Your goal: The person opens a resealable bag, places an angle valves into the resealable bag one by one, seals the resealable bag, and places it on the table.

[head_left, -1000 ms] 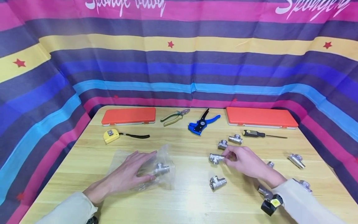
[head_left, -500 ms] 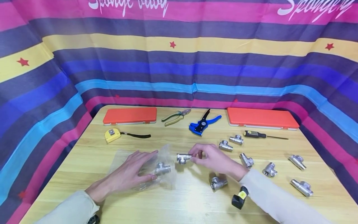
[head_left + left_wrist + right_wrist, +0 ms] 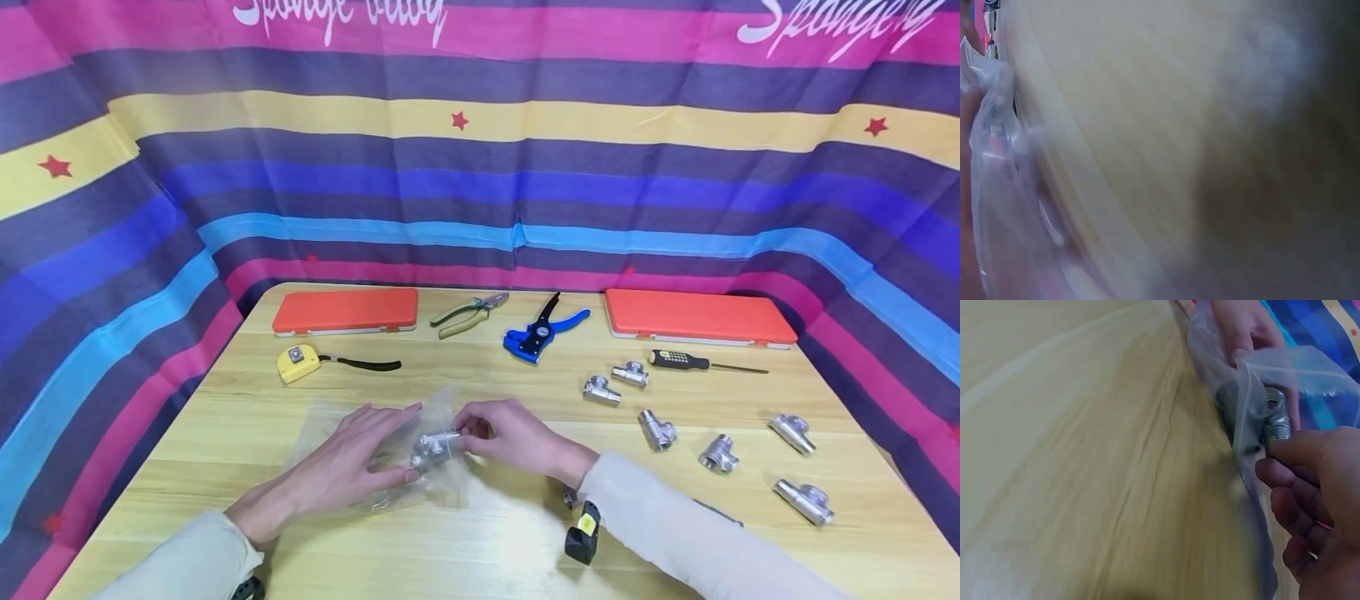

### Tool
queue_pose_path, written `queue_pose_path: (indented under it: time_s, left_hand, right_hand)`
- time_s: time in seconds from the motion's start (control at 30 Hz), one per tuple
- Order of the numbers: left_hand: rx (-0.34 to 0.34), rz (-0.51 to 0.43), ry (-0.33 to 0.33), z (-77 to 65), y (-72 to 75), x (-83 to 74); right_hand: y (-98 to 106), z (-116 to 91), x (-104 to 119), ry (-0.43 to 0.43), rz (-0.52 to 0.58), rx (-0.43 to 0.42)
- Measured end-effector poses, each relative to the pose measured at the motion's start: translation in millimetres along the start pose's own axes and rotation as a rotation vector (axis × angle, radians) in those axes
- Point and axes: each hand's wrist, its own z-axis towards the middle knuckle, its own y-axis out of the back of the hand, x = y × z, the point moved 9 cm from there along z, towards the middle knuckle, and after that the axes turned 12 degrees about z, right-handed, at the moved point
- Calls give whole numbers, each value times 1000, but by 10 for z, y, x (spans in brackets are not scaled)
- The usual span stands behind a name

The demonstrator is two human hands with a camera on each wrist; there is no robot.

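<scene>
Right hand (image 3: 517,437) pinches a metal pipe fitting (image 3: 1277,420) at the mouth of a clear bag (image 3: 437,490), three o'clock side. Left hand (image 3: 347,465), fingers outstretched, rests on the bag. Pliers (image 3: 487,307) (one green handle) at bag's one o'clock.

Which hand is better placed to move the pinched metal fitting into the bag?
Probably the right hand: it pinches the metal fitting at the mouth of the bag. The left hand touches the bag, so seems better suited to steady it.
</scene>
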Motion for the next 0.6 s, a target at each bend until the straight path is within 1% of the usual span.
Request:
queue_pose_path:
  time_s: [0.1, 0.2, 0.33, 0.43, 0.6]
  left_hand:
    - [0, 1, -3, 12, -5, -9]
    - [-3, -1, -2, 3, -3, -7]
    - [-7, -3, -8, 0, -13, -12]
    - [-11, -8, -11, -2, -13, -15]
    - [3, -21, 14, -13, 1, -4]
  right_hand:
    - [-58, 61, 41, 5, -9, -16]
    - [-123, 117, 74, 6, 8, -14]
    - [-128, 104, 66, -27, 67, -12]
    - [-16, 36, 23, -49, 101, -37]
    - [280, -154, -64, -70, 121, -66]
